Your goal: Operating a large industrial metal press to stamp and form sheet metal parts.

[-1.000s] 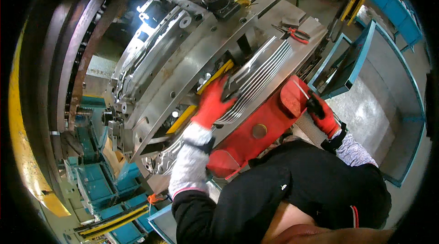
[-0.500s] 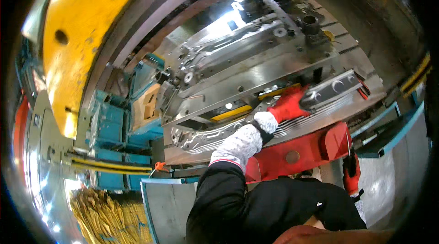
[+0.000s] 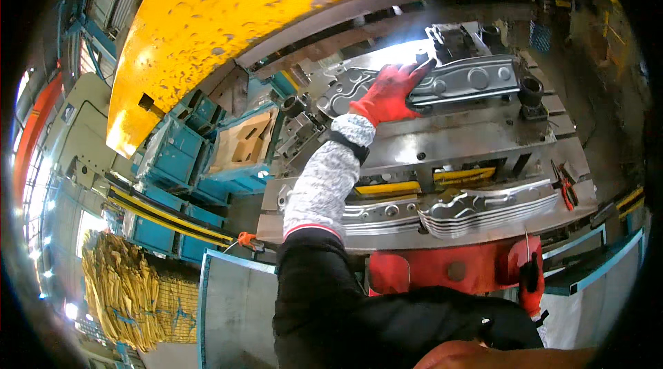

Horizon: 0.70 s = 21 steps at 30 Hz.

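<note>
My left hand point(image 3: 390, 96), in a red glove with a dark palm, reaches across the press die point(image 3: 442, 135) and is closed on a long stamped metal panel point(image 3: 476, 80). Thumb and fingers span the panel's width near its middle. The panel has raised round bosses and sits over the die. Low at the right, my right hand point(image 3: 530, 286), gloved alike, is closed around a thin metal rod point(image 3: 527, 243) that sticks upward. Between me and the die lie two stacks of similar panels, a right stack point(image 3: 487, 213) and a left stack point(image 3: 380, 217).
Red-handled pliers point(image 3: 568, 193) lie right of the stacks. A red metal bracket point(image 3: 442, 269) stands before the table edge. The yellow press ram point(image 3: 276, 10) hangs above the die. Blue bins point(image 3: 169, 155) and a cardboard piece point(image 3: 245, 137) are at the left; a guide post point(image 3: 531, 96) rises at right.
My left hand has moved from the right-hand stack up and away onto the die, carrying a panel. My right hand stays low at the right with the rod. The view has shifted.
</note>
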Motion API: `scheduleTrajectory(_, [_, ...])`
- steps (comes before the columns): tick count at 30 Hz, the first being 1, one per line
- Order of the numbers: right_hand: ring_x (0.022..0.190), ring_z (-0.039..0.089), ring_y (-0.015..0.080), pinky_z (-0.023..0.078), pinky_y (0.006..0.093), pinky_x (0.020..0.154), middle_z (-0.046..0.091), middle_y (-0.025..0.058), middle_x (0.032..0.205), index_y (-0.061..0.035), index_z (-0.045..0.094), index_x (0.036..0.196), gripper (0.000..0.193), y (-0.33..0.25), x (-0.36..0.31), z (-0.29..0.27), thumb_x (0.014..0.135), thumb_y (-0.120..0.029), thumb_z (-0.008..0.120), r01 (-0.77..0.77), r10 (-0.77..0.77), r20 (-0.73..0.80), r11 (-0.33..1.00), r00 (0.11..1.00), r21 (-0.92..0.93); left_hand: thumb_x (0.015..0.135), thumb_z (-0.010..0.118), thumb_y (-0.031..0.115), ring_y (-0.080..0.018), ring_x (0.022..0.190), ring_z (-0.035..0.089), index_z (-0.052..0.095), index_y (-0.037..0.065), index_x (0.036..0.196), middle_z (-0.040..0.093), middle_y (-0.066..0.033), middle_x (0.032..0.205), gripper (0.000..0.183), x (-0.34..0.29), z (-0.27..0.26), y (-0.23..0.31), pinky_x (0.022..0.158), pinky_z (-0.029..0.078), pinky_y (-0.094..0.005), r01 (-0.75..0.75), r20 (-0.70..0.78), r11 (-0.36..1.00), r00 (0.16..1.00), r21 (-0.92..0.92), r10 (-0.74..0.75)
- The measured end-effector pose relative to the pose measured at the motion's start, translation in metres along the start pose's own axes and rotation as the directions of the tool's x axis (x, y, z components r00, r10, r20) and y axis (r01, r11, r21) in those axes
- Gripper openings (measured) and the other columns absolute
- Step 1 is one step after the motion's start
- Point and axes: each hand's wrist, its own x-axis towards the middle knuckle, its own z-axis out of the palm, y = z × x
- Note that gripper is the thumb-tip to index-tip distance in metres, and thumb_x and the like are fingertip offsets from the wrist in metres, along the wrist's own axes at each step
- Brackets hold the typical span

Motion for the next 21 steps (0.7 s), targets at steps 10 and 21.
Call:
scheduleTrajectory(10, [0.099,0.048,0.011,0.04,0.0235,0.086,0.049,0.0068,0.121,0.0004,0.031,0.135,0.05,-0.002,-0.015,0.009,0.087,-0.001,0.047,-0.108,0.103,-0.037,0.977,0.994,-0.185,0.06,0.077,0.038,-0.0349,0.106,0.047,0.042,0.007,0.128,0.052,-0.0154,0.116,0.082,0.006,0.061,-0.082,0.091,0.037,-0.0434,0.053,0.1,0.997,0.994,-0.047,-0.048])
scheduleTrajectory(21, [0.1,0.049,0.0118,0.041,0.024,0.086,0.048,0.0089,0.122,0.0006,0.032,0.134,0.048,-0.008,0.001,0.036,0.088,0.0,0.047,-0.062,0.057,-0.026,0.94,0.998,-0.337,0.071,0.066,0.046,-0.0361,0.11,0.045,0.04,0.008,0.13,0.046,-0.0185,0.122,0.075,0.01,0.074,-0.062,0.093,0.035,-0.045,0.175,0.289,0.975,0.934,0.138,-0.208])
